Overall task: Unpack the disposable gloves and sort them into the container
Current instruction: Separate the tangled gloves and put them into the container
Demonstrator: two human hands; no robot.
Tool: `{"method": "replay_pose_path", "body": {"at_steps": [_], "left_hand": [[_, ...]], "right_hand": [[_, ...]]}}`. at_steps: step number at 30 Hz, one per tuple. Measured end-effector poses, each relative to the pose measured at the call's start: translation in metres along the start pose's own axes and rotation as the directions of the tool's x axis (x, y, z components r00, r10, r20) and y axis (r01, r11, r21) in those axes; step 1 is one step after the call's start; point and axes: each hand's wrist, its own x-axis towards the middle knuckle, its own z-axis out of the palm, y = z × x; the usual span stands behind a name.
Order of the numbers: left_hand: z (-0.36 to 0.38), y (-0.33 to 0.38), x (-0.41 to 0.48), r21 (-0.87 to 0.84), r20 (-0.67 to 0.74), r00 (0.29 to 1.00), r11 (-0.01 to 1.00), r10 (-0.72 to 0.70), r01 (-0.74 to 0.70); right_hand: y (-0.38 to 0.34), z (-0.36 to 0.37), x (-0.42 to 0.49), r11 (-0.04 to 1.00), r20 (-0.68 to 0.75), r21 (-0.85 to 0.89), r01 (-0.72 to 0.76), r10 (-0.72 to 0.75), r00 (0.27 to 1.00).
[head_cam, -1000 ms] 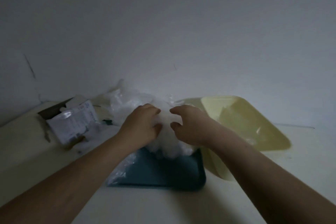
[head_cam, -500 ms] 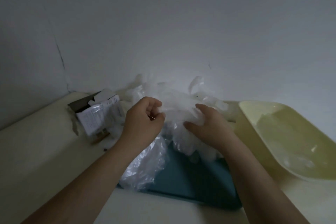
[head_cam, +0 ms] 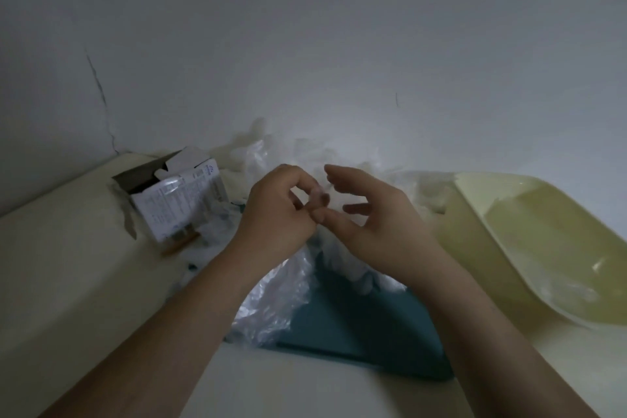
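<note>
L hand (head_cam: 278, 214) pinches clear glove (head_cam: 319, 194) over teal tray (head_cam: 359, 329); R hand (head_cam: 380, 227) beside it, fingers loose, holding nothing.

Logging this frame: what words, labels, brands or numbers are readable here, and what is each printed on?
No text can be read.
On the torn cardboard box: dense print and a small blue logo, all too blurred to read.
On the gloves, the teal tray and the yellow container: no print visible.
</note>
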Motion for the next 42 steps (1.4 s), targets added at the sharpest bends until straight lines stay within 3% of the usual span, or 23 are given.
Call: {"method": "replay_pose_path", "body": {"at_steps": [4,7,10,13,17,20,23,25,28,31,33,35,39,42], "left_hand": [[-0.010,0.005,-0.004,-0.083,0.087,0.996,0.997,0.008,-0.001],[-0.017,0.009,-0.002,-0.192,0.082,0.996,0.981,0.015,0.001],[-0.022,0.013,0.002,-0.258,0.015,0.997,0.964,0.073,-0.066],[-0.032,0.020,0.005,-0.289,-0.128,0.980,0.940,0.150,-0.181],[-0.048,0.028,0.003,-0.161,-0.248,0.941,0.948,0.231,-0.275],[-0.054,0.035,0.000,-0.066,-0.217,0.945,0.962,0.246,-0.266],[-0.052,0.045,-0.007,-0.115,-0.143,0.959,0.958,0.244,-0.262],[-0.047,0.049,-0.012,-0.147,-0.095,0.964,0.954,0.250,-0.262],[-0.041,0.050,-0.015,-0.176,-0.048,0.968,0.952,0.245,-0.250],[-0.048,0.043,-0.010,-0.163,0.127,0.988,0.985,0.084,-0.063],[-0.056,0.032,-0.005,-0.082,0.314,0.949,0.994,-0.038,0.067],[-0.060,0.021,-0.002,-0.014,0.403,0.910,0.994,-0.097,0.112],[-0.053,0.013,0.003,-0.268,0.296,0.946,0.939,-0.134,0.217],[-0.051,0.014,0.008,-0.449,0.176,0.965,0.856,-0.197,0.256]], "right_hand": [[0.018,-0.002,0.003,0.994,0.001,0.015,-0.109,0.109,0.994],[0.028,-0.004,0.006,0.979,-0.079,-0.135,-0.151,0.142,0.987],[0.038,-0.004,0.009,0.945,-0.112,-0.283,-0.164,0.137,0.984],[0.040,-0.008,0.008,0.952,-0.095,-0.216,-0.217,0.201,0.975],[0.012,-0.024,0.001,0.965,0.023,-0.122,-0.233,0.238,0.971],[-0.017,-0.039,-0.005,0.966,0.093,-0.188,-0.175,0.195,0.976],[-0.045,-0.044,-0.015,0.965,0.092,-0.248,-0.081,0.106,0.990],[-0.054,-0.038,-0.018,0.981,0.066,-0.169,-0.096,0.109,0.992],[-0.043,-0.024,-0.014,0.986,0.053,0.101,-0.131,0.126,0.991],[-0.029,-0.018,-0.010,0.889,0.019,0.406,-0.213,0.225,0.974],[-0.022,-0.017,-0.007,0.803,-0.008,0.535,-0.264,0.317,0.948],[-0.018,-0.016,-0.004,0.726,-0.001,0.619,-0.300,0.383,0.924],[-0.008,-0.010,0.000,0.640,-0.011,0.696,-0.325,0.462,0.887],[0.002,-0.005,0.002,0.683,-0.041,0.640,-0.352,0.489,0.872]]}}
